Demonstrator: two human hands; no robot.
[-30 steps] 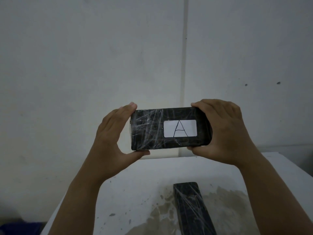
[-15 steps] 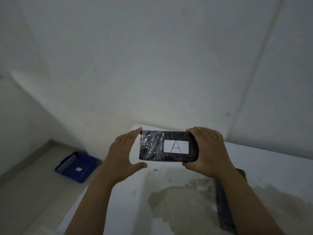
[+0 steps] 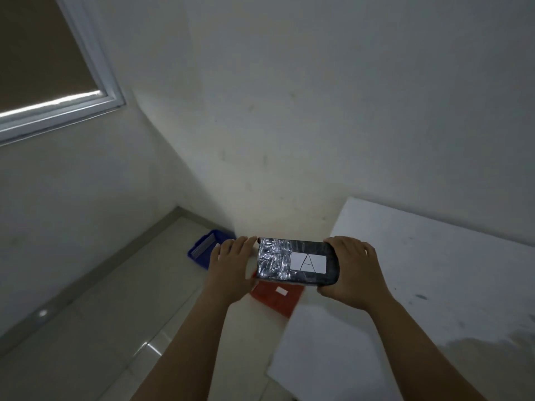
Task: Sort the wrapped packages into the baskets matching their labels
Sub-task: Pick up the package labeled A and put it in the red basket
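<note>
A black package wrapped in clear film shows a white label marked "A". My right hand grips its right end. My left hand rests at its left end with fingers spread, thumb below and fingertips at the top corner. The package hangs in the air past the table's left edge. Below it on the floor lies a red basket with a small white label, partly hidden by the package. A blue basket stands further back near the wall corner, half hidden by my left hand.
A white table fills the right side, with a dark stain at its near right. A tiled floor stretches to the left. White walls meet in a corner behind the baskets, and a window sits at the upper left.
The view has swung left and down. The package moved from over the table to beyond its left edge, above the red basket. The second package on the table has left the view.
</note>
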